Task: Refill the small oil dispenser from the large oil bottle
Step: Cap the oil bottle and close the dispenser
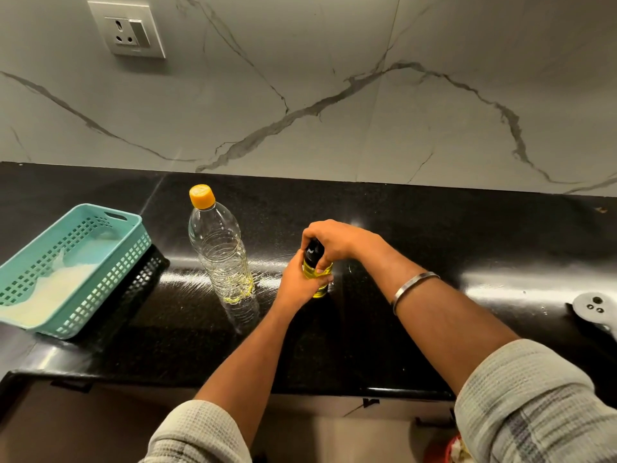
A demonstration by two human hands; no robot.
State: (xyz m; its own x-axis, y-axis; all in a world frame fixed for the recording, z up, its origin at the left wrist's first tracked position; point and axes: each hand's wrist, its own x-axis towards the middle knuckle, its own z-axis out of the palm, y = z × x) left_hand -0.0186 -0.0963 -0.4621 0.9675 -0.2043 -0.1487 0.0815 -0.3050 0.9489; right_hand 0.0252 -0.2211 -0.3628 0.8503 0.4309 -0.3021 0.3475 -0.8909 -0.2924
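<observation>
The small oil dispenser [315, 272] stands upright at the centre of the frame on the black bench [434, 235], its long axis vertical. The left hand [298, 284] wraps its body from the lower left, fingers curled round the yellow part. The right hand [330, 240] sits over the black top [313, 250], fingers curled down around it, so both grips are closed on the dispenser; whether the top is being tightened or loosened cannot be told.

The large oil bottle [220, 248] stands just left of the dispenser, apart from both hands, its orange cap [202, 196] on and only a little oil at the bottom. The left hand is the nearer 1 to it.

A teal basket [71, 272] lies at the left edge, well apart. Open bench runs right of the hands toward a metal piece [592, 307] at the right edge, and the front edge lies under the forearms.
</observation>
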